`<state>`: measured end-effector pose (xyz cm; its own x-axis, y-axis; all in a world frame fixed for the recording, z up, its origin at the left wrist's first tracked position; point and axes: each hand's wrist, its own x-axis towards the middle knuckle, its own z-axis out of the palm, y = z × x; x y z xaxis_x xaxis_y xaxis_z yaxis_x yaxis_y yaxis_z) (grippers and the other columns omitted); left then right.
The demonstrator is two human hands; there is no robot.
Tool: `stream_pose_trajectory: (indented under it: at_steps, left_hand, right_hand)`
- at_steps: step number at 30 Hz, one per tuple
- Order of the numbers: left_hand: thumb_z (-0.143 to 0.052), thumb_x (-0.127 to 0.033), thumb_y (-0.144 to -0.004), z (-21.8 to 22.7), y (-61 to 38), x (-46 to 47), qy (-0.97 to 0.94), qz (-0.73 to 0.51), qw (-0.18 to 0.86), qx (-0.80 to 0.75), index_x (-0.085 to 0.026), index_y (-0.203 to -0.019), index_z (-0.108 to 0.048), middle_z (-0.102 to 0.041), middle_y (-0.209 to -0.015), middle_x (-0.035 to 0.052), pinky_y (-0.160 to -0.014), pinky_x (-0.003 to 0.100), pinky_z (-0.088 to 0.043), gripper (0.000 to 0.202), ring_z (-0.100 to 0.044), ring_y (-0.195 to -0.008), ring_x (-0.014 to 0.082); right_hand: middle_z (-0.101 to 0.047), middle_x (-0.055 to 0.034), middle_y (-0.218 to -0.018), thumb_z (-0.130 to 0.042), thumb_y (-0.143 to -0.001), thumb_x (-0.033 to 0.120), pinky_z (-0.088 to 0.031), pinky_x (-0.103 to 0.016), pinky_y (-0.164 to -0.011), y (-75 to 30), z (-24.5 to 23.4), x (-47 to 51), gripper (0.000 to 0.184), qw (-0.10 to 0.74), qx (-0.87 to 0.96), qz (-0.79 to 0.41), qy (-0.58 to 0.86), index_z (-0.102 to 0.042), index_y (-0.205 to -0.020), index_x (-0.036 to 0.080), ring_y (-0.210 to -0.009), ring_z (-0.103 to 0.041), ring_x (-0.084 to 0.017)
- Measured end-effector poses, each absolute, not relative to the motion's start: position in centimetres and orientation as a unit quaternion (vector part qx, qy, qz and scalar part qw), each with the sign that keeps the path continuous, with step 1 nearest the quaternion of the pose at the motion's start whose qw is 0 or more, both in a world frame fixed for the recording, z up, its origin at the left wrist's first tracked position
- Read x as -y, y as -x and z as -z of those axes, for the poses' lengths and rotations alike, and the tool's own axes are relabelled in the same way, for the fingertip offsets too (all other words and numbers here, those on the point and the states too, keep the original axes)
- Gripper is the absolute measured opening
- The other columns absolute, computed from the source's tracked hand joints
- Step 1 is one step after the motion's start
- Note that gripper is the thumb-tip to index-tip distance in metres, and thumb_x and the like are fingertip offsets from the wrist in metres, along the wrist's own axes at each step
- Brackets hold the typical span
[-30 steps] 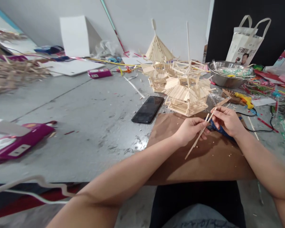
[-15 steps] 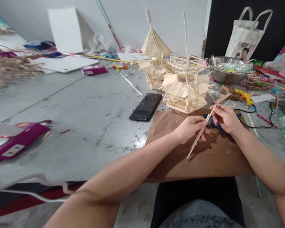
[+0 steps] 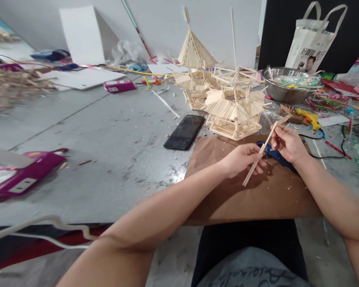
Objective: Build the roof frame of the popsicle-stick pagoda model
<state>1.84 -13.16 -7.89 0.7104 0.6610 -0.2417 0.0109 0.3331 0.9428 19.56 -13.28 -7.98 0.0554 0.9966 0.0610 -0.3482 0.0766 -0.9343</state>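
Note:
Two thin wooden sticks (image 3: 253, 169) lie side by side in my left hand (image 3: 244, 160), pinched between thumb and fingers and slanting up to the right. One stick reaches farther up, and their lower ends are almost level. My right hand (image 3: 288, 144) has its fingertips closed at the upper part of the longer stick. Beneath the hands, a blue-handled tool (image 3: 279, 155) rests on a brown board (image 3: 215, 191), partly hidden by my fingers. Just beyond the board stands a small pavilion model (image 3: 235, 113) built of similar sticks, its upper part an open frame.
Behind is a taller stick model (image 3: 196, 56) with a pointed roof. A black phone (image 3: 184, 132) lies left of the board. To the right are a yellow glue gun (image 3: 309, 118), its cord and a metal bowl (image 3: 283, 95). Purple power strips (image 3: 42, 171) are at left.
The longer stick has slid up and right along the other, so their lower ends now nearly line up. My right hand has moved slightly right; the left still grips the sticks.

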Motion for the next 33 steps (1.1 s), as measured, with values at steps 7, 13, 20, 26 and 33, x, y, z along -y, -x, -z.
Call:
stream_pose_trajectory:
  at_steps: [7, 13, 20, 26, 33]
  left_hand:
    - [-0.048, -0.01, -0.086, 8.4, -1.9, 12.4, -0.525, -0.343, 0.715, -0.308, -0.014, -0.08, -0.045, -0.065, -0.066, -0.0014, -0.06, 0.021, -0.051, 0.008, -0.064, -0.057, 0.0081]
    - [-0.046, -0.009, -0.084, 8.6, -1.8, 12.2, -0.578, -0.401, 0.655, -0.276, -0.015, -0.079, -0.043, -0.065, -0.07, -0.0004, -0.067, 0.023, -0.051, 0.009, -0.065, -0.065, 0.0091]
    - [-0.048, -0.019, -0.083, 9.2, -1.6, 12.7, -0.67, -0.421, 0.564, -0.235, -0.016, -0.086, -0.044, -0.066, -0.078, 0.0039, -0.071, 0.025, -0.051, 0.006, -0.065, -0.074, 0.0129]
    - [-0.049, -0.025, -0.083, 9.2, -1.5, 12.9, -0.72, -0.409, 0.51, -0.233, -0.016, -0.085, -0.046, -0.064, -0.081, 0.0047, -0.07, 0.024, -0.05, 0.01, -0.062, -0.075, 0.0125]
    - [-0.045, -0.022, -0.084, 8.6, -1.5, 13.3, -0.773, -0.393, 0.42, -0.267, -0.017, -0.082, -0.048, -0.063, -0.074, 0.0033, -0.066, 0.023, -0.047, 0.006, -0.059, -0.069, 0.0116]
  right_hand:
    - [-0.057, 0.0057, -0.061, -0.071, -0.063, 0.037, -0.041, -0.02, -0.037, -18.8, 8.2, 14.0, 0.026, 0.542, 0.455, -0.576, 0.409, -0.062, -0.079, 0.018, -0.039, -0.051, -0.006]
    - [-0.058, 0.005, -0.061, -0.071, -0.063, 0.035, -0.041, -0.02, -0.038, -18.5, 8.4, 14.1, 0.024, 0.537, 0.47, -0.577, 0.396, -0.064, -0.078, 0.018, -0.04, -0.052, -0.007]
    - [-0.059, 0.0049, -0.061, -0.071, -0.063, 0.037, -0.043, -0.02, -0.042, -18.4, 8.8, 14.3, 0.024, 0.527, 0.492, -0.564, 0.403, -0.065, -0.077, 0.019, -0.044, -0.05, -0.005]
    - [-0.056, 0.0045, -0.056, -0.068, -0.067, 0.041, -0.039, -0.022, -0.043, -18.0, 8.8, 15.0, 0.024, 0.529, 0.55, -0.497, 0.413, -0.069, -0.081, 0.021, -0.043, -0.045, -0.005]
    - [-0.058, 0.0018, -0.062, -0.065, -0.07, 0.038, -0.048, -0.028, -0.059, -17.2, 7.7, 15.9, 0.016, 0.543, 0.645, -0.32, 0.432, -0.071, -0.082, 0.029, -0.057, -0.053, -0.011]
